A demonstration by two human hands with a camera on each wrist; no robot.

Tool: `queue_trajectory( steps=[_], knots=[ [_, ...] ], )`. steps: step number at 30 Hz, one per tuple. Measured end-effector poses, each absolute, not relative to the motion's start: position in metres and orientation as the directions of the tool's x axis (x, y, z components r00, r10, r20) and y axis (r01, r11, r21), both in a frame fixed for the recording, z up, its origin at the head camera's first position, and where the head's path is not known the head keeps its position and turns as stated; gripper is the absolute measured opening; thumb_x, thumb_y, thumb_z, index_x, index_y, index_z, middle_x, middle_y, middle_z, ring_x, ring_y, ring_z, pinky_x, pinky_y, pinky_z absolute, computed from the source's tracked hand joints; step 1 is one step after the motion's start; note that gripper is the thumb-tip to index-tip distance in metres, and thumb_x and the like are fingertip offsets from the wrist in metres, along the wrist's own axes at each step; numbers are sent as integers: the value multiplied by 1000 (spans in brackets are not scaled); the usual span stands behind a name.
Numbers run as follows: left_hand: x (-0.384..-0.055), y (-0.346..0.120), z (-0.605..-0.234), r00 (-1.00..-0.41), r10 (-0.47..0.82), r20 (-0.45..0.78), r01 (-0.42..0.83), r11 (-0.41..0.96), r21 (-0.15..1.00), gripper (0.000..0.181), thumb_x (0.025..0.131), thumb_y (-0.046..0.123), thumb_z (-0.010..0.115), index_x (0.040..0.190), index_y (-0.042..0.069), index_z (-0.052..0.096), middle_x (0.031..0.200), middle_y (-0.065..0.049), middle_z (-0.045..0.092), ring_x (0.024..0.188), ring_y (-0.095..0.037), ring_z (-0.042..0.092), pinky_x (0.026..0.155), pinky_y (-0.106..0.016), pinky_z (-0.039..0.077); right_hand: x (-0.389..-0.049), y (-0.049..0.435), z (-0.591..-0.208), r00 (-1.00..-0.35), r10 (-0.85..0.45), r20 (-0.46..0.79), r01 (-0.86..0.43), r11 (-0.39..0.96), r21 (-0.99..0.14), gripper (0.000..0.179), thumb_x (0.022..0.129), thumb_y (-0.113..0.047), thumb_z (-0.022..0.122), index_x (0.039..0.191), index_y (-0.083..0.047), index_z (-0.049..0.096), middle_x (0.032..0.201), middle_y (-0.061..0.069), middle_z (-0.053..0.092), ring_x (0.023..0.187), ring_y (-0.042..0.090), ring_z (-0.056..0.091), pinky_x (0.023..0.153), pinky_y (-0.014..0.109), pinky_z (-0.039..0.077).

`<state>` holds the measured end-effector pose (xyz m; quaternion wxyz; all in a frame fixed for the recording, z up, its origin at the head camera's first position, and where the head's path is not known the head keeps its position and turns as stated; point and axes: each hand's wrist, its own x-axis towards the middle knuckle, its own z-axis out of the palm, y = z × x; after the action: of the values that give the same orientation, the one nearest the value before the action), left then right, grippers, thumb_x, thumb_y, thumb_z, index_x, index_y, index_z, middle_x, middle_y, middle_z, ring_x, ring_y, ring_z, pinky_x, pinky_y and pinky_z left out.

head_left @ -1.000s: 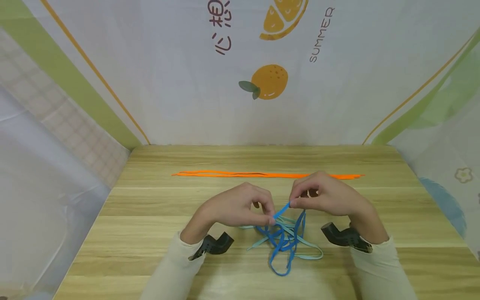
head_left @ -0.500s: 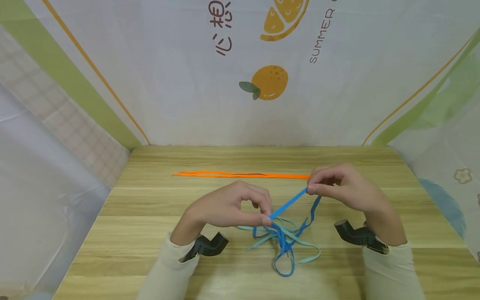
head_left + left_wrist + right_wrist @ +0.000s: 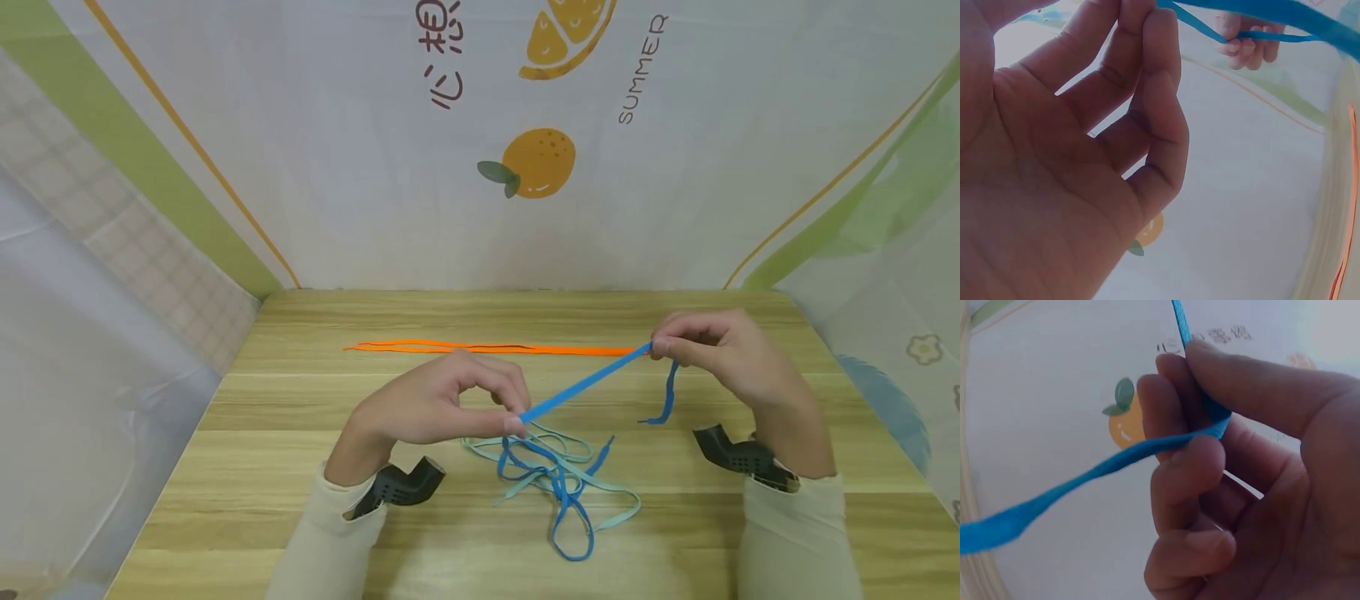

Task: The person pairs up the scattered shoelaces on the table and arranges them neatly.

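A flat blue shoelace (image 3: 585,384) runs straight and taut between my two hands in the head view. My left hand (image 3: 442,400) pinches it between thumb and fingertips, low over the table. Higher and to the right, my right hand (image 3: 731,354) pinches the lace near one end, and a short tail dangles below the fingers. The right wrist view shows the blue lace (image 3: 1129,456) passing between the right thumb and curled fingers. Below the left hand, the rest of the blue lace lies looped on top of a pale green shoelace (image 3: 618,490).
Orange shoelaces (image 3: 450,347) lie stretched in a line along the back of the wooden table (image 3: 300,500); their right end is hidden behind the right hand. A white printed cloth (image 3: 375,208) hangs behind the table and at both sides.
My right hand has moved right and away from me, lengthening the taut stretch of blue lace. Its tail has come off the pile and hangs free. My left hand has shifted slightly left.
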<state>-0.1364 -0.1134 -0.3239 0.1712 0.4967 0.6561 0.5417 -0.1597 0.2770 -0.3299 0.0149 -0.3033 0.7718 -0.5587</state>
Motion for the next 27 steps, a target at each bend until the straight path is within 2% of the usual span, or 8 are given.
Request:
queue_trajectory(
  steps=[4, 8, 14, 22, 27],
  knots=[
    [-140, -120, -324, -459, 829, 319, 466, -82, 881, 14, 105, -2, 68, 102, 4, 80, 101, -4, 72, 100, -27, 67, 94, -40, 56, -164, 283, -334, -857, -419, 302, -388, 137, -911, 20, 102, 18, 62, 104, 7, 80, 97, 3, 75, 86, 17, 61, 76, 24, 52],
    [-144, -127, -324, -498, 809, 312, 488, -37, 872, 15, 107, 1, 67, 104, 6, 81, 102, -5, 73, 99, -27, 67, 93, -40, 56, -168, 290, -337, -897, -350, 270, -337, 148, -930, 20, 103, 15, 64, 104, 5, 81, 96, 0, 76, 85, 17, 63, 76, 23, 54],
    [-150, -146, -323, -592, 746, 306, 506, 48, 861, 16, 106, 1, 68, 103, 10, 81, 101, -2, 70, 97, -27, 63, 87, -36, 52, -169, 299, -340, -932, -278, 231, -297, 225, -928, 19, 104, 9, 67, 107, 0, 83, 97, -2, 79, 88, 16, 64, 78, 23, 51],
    [-156, -180, -323, -667, 655, 355, 518, 66, 853, 18, 106, -3, 66, 99, 5, 80, 99, -16, 70, 101, -28, 63, 88, -34, 52, -168, 308, -338, -967, -201, 156, -227, 406, -885, 14, 107, -1, 70, 112, -3, 84, 104, -11, 79, 94, 12, 66, 82, 20, 54],
    [-159, -201, -323, -720, 600, 349, 519, 132, 844, 21, 107, -1, 65, 101, 10, 81, 103, -10, 72, 101, -26, 64, 88, -32, 52, -168, 313, -338, -976, -171, 133, -199, 472, -859, 13, 107, -6, 72, 113, -3, 83, 105, -11, 78, 94, 10, 65, 81, 18, 54]
  ],
)
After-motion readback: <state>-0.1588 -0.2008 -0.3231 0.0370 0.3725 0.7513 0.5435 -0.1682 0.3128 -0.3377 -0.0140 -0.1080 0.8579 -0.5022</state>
